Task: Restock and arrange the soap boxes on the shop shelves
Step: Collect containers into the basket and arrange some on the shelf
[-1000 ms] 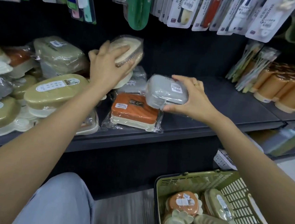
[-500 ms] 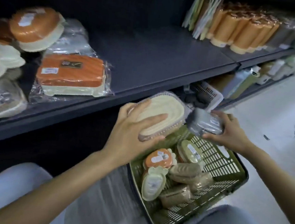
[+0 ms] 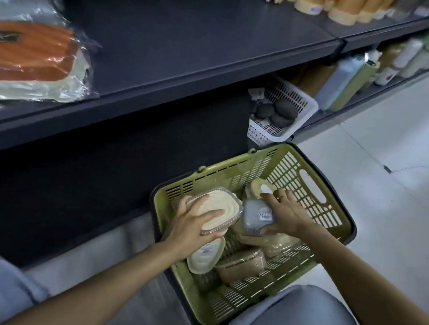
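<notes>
I see a dark shelf [image 3: 193, 38] with an orange soap box [image 3: 28, 50] in clear wrap lying at its left end. Right of that box, orange-yellow cups [image 3: 333, 4] stand in a row. Below it, a green basket [image 3: 318, 176] sits on the pale floor [image 3: 399, 204].

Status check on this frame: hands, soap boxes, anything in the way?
Left hand grips cream soap box over green basket. Right hand grips grey soap box beside it. Basket holds more boxes underneath.

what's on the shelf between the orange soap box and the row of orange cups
Nothing: in the head view the dark shelf is bare from the wrapped orange soap box across to the orange cups.
</notes>
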